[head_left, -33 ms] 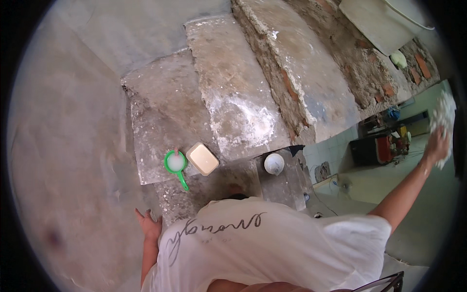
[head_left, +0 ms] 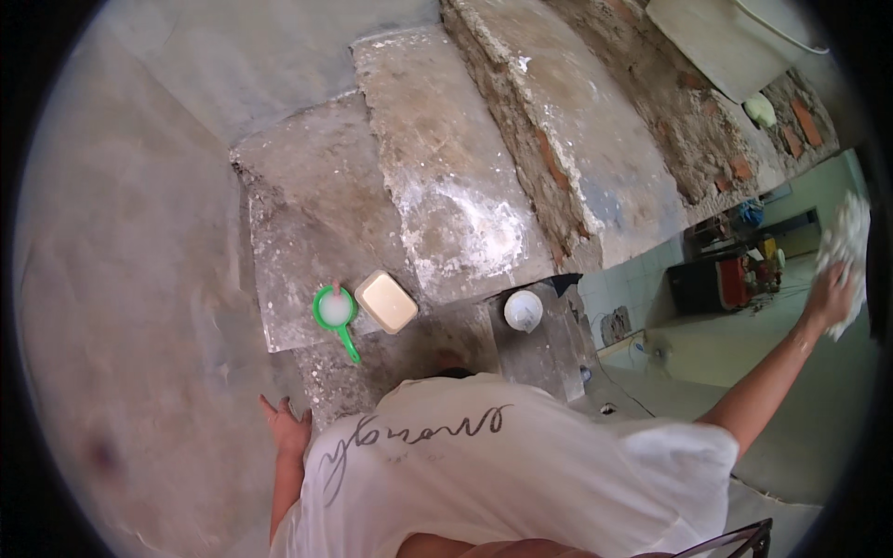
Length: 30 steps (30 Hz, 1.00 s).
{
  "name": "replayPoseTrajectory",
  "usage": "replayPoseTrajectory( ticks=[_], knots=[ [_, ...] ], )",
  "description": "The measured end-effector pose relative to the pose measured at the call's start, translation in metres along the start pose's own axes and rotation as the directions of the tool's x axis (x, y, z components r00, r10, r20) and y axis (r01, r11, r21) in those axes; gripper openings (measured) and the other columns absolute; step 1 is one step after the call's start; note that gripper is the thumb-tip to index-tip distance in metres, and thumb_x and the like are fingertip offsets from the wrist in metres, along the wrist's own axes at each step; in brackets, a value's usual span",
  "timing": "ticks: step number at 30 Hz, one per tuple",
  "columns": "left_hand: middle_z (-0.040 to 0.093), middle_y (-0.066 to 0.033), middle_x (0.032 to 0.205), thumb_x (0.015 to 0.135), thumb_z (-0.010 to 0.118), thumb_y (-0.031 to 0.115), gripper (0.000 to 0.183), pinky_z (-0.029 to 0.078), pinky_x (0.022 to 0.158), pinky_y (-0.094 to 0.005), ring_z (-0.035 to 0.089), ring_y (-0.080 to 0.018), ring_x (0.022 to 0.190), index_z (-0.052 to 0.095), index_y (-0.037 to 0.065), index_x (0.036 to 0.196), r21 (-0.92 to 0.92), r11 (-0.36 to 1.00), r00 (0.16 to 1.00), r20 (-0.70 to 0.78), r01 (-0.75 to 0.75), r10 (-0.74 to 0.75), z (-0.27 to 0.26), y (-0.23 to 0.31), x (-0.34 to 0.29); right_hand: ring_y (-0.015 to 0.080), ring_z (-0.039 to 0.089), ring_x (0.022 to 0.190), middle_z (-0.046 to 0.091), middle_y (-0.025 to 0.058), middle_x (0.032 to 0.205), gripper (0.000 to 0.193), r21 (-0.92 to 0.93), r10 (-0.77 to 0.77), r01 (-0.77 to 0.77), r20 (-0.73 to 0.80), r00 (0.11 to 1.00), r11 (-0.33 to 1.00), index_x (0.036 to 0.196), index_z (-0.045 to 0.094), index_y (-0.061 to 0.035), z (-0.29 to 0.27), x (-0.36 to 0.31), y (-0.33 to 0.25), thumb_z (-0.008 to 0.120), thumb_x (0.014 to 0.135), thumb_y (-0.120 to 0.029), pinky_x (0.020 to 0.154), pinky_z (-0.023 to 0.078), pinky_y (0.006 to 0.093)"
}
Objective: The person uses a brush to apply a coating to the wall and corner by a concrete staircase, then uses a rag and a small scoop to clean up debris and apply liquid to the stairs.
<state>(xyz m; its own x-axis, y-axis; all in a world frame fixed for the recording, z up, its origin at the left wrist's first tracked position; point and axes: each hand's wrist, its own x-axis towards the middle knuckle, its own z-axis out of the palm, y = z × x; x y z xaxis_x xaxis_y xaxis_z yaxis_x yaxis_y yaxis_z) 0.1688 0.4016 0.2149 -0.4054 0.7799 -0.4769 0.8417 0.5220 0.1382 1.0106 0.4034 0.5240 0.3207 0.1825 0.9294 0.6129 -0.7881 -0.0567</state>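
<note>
My left hand (head_left: 286,425) rests with fingers spread against the grey wall (head_left: 149,307) on the left, holding nothing. Far off to the right, my right arm is stretched out, and my right hand (head_left: 831,296) is closed on a crumpled white cloth (head_left: 845,246), close to the pale wall there. On the step in front of me stand a green dipper (head_left: 348,346) with whitish liquid in it and, beside it, a cream rectangular tub (head_left: 388,303). A white round bucket (head_left: 524,312) is on the lower step, right of the tub.
Rough concrete steps (head_left: 465,121) climb toward the upper right, with white splashes and exposed brick. A pale board (head_left: 707,46) leans at the top, near a light green lump (head_left: 760,111). Past the stair edge lies a lower room with a red and black cabinet (head_left: 712,284).
My right hand has moved slightly down and nearer with the cloth. My left hand stays in place against the wall.
</note>
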Motion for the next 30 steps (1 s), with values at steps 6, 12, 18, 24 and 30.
replayPoseTrajectory(
  ticks=[6,12,18,24,30],
  knots=[
    [0.008,-0.0341,0.143,0.071,0.071,0.03,0.061,0.027,0.107,-0.0401,0.025,-0.0467,0.129,0.051,0.0,0.12,0.015,0.99,0.978,0.159,-0.141,0.137,0.047,-0.022,0.034,0.0357,0.063,0.087,0.065,0.0193,0.093,0.038,-0.273,0.347,-0.217,0.785,0.513,0.937,0.093,0.067,-0.0016,-0.103,-0.333,0.181,0.056,0.079,-0.035,0.074,0.05,0.0421],
    [0.031,-0.0351,0.133,0.07,0.071,0.032,0.055,0.028,0.106,-0.0427,0.027,-0.0475,0.127,0.056,0.0,0.113,0.112,0.941,0.945,0.1,-0.321,0.31,0.041,-0.036,0.043,0.0374,0.062,0.092,0.063,0.0263,0.094,0.043,-0.487,0.499,-0.117,0.86,0.112,0.866,0.091,0.065,0.0048,-0.184,-0.471,0.141,0.055,0.078,-0.035,0.079,0.048,0.0442],
    [0.06,-0.0133,0.107,0.085,0.062,0.026,0.034,0.044,0.085,-0.0341,0.058,-0.0235,0.095,0.058,-0.002,0.104,-0.591,0.576,0.785,-0.17,-0.564,0.595,-0.009,0.073,0.064,0.0323,0.062,0.084,0.064,0.0222,0.088,0.047,0.034,-0.125,-0.324,0.956,-0.264,0.945,0.096,0.062,0.0048,-0.141,-0.408,-0.037,0.064,0.072,-0.035,0.079,0.047,0.0391],
    [0.061,-0.0113,0.105,0.094,0.041,0.044,0.046,0.048,0.081,-0.0341,0.059,-0.0197,0.086,0.056,0.003,0.11,-0.99,0.097,0.469,0.134,0.103,0.873,-0.061,0.228,0.007,0.0192,0.059,0.073,0.065,0.0169,0.081,0.037,0.668,-0.771,-0.4,0.465,-0.435,0.628,0.094,0.065,0.0011,-0.188,-0.318,-0.275,0.066,0.069,-0.027,0.069,0.047,0.0333],
    [0.064,-0.0084,0.089,0.093,0.043,0.043,0.044,0.053,0.068,-0.0294,0.064,-0.0177,0.075,0.056,0.003,0.106,-0.826,0.241,0.265,0.417,0.51,0.869,-0.059,0.247,-0.046,0.0038,0.037,0.056,0.042,-0.0045,0.053,0.033,0.644,-0.697,-0.717,0.644,0.317,0.269,0.058,0.051,0.0015,-0.212,-0.323,-0.378,0.066,0.08,-0.018,0.048,0.034,0.0258]
  ],
)
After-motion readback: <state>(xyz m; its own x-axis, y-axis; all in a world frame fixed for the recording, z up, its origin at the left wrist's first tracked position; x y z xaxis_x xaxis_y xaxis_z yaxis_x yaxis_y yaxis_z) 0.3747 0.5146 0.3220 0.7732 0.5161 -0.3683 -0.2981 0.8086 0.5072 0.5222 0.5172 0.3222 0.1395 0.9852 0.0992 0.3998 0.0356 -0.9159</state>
